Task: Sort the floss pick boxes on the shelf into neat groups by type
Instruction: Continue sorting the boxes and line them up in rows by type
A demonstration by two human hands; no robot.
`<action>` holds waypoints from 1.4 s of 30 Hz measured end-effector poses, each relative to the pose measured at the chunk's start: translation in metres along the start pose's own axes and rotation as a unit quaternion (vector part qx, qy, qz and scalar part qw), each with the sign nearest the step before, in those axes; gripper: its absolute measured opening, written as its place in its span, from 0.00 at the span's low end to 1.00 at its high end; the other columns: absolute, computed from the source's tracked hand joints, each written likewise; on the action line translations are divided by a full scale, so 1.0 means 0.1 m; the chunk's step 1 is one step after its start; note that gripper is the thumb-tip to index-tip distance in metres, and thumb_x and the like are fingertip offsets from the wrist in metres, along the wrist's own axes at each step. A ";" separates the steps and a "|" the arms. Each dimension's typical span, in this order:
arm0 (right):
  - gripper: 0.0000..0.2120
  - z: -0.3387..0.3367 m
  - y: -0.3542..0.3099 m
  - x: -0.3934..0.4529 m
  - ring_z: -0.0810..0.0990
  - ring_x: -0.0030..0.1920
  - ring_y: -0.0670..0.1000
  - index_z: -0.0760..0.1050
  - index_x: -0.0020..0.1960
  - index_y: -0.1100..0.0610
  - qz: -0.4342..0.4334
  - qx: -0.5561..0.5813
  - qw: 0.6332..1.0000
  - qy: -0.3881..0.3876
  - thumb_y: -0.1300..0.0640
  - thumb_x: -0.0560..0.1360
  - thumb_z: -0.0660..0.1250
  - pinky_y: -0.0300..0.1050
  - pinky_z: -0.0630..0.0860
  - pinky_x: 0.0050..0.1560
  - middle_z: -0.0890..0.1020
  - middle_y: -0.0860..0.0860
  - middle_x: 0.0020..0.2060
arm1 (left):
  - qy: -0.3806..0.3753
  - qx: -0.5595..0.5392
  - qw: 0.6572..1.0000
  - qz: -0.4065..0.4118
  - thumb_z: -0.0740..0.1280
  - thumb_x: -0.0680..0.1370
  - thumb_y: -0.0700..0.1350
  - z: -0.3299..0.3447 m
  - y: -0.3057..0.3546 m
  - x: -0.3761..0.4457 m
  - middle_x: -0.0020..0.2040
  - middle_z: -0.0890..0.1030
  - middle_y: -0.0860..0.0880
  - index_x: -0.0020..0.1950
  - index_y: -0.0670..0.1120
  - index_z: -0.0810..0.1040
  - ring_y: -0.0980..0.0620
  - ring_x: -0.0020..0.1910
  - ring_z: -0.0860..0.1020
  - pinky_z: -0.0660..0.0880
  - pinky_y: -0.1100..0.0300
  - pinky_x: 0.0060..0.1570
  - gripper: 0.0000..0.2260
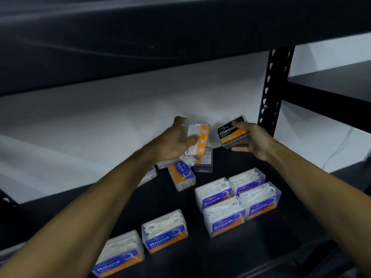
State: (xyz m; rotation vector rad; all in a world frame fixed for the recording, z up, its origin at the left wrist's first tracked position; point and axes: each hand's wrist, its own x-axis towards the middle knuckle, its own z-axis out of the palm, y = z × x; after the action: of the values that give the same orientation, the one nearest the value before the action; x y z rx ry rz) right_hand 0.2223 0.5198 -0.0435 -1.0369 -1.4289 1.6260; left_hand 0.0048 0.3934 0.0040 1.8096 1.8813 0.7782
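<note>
The floss pick boxes, like the Smooth box (224, 219) at about 5 o'clock and the Round box (165, 231) at 6 o'clock, look like clear, shiny plastic with smooth paper labels in blue and orange. The Charcoal box (230, 135) at 1 o'clock is clear plastic too, with a black and orange label that looks smooth. The shelf (180, 263) is dark with a flat, matt top, the post (271, 91) at 2 o'clock looks like black painted metal with holes, and the wall (120, 109) behind is white and matt.
</note>
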 end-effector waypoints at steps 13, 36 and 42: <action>0.16 0.46 -0.11 -0.18 0.83 0.48 0.55 0.71 0.61 0.55 -0.044 -0.011 0.999 0.020 0.54 0.75 0.66 0.50 0.81 0.40 0.81 0.54 0.49 | 0.067 -0.418 0.901 -0.099 0.63 0.79 0.39 -0.16 -0.15 -0.57 0.55 0.81 0.40 0.63 0.41 0.71 0.42 0.52 0.82 0.80 0.47 0.49 0.13; 0.09 1.01 -0.05 -0.54 0.81 0.41 0.52 0.76 0.49 0.56 0.024 0.027 0.997 -0.071 0.53 0.75 0.61 0.44 0.75 0.35 0.82 0.53 0.39 | 0.068 -0.505 0.840 -0.187 0.68 0.72 0.49 -0.36 -0.38 -1.27 0.41 0.79 0.45 0.50 0.44 0.79 0.48 0.39 0.78 0.79 0.48 0.52 0.11; 0.16 1.07 -0.03 -0.59 0.82 0.51 0.56 0.76 0.58 0.58 0.016 -0.002 0.997 -0.073 0.52 0.75 0.64 0.54 0.80 0.51 0.83 0.58 0.50 | 0.068 -0.567 0.794 -0.209 0.63 0.72 0.50 -0.49 -0.37 -1.40 0.40 0.80 0.43 0.50 0.41 0.77 0.46 0.37 0.79 0.78 0.53 0.40 0.14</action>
State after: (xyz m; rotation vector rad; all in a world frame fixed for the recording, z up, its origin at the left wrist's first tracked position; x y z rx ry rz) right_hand 0.1490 0.4231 -0.0283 -0.9633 -1.5176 1.7532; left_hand -0.0452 0.2491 0.0059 0.5640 1.2513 1.4376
